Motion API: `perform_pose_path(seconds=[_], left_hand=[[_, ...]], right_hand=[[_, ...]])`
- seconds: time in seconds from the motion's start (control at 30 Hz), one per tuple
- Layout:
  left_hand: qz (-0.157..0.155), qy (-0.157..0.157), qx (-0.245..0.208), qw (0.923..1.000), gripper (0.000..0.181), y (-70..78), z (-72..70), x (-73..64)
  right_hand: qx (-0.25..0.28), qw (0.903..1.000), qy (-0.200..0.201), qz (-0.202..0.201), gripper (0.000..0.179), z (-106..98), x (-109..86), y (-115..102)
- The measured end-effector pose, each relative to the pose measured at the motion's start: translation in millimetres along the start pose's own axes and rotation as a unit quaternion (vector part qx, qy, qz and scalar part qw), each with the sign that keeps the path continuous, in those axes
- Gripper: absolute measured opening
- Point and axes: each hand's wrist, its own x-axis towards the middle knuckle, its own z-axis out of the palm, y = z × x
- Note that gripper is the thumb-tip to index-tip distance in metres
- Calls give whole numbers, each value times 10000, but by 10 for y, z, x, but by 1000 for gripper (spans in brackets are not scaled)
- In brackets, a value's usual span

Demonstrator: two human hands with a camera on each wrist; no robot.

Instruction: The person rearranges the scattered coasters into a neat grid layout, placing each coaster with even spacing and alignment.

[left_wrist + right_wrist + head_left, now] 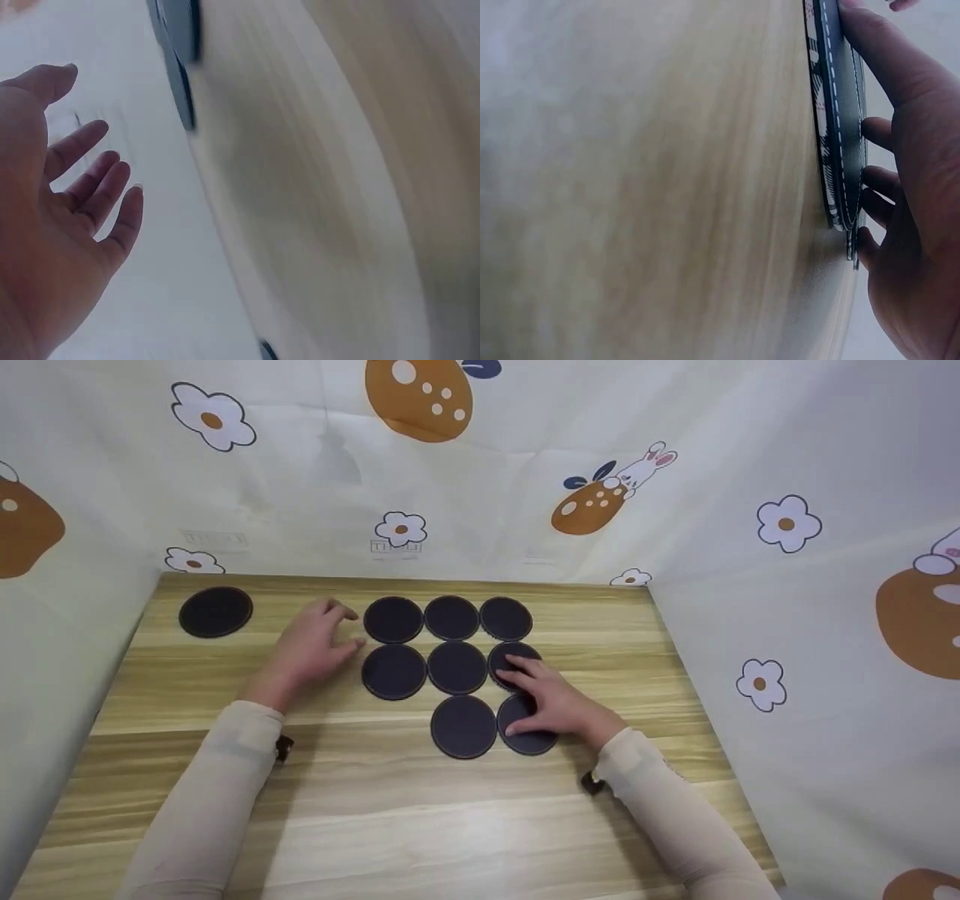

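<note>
Several round black coasters with stitched rims lie flat in the head view. Three form the back row, including its left coaster (393, 619); three more make the middle row around the centre coaster (457, 667). A front pair holds a left coaster (464, 727) and a right coaster (531, 733). My right hand (555, 699) rests on the right side, fingertips over the middle row's right coaster (514, 658), thumb on the front right one. Left of the group, my left hand (311, 649) hovers with relaxed fingers, holding nothing; its palm (60, 217) also shows in the left wrist view.
A lone coaster (216, 612) lies at the table's back left corner. The wood-grain table (420, 825) is bounded by a printed cloth (300, 495) behind and at both sides. In the right wrist view, a coaster (844, 127) appears edge-on under the fingers.
</note>
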Motion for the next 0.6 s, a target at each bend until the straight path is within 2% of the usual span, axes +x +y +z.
perform_pose_path(seconds=[0.17,0.4,0.6], left_hand=[[-640,320,-137,9973,48,-309,-210,-57],[-1198,730,-66,9901,50,-719,-459,-95],[-1860,775,-22,9795,68,-1006,-635,-140]], right_hand=[[68,10000,-13,43,104,1,-10,5],[38,10000,11,26,104,-3,-4,15],[-66,9999,-57,113,106,2,3,19]])
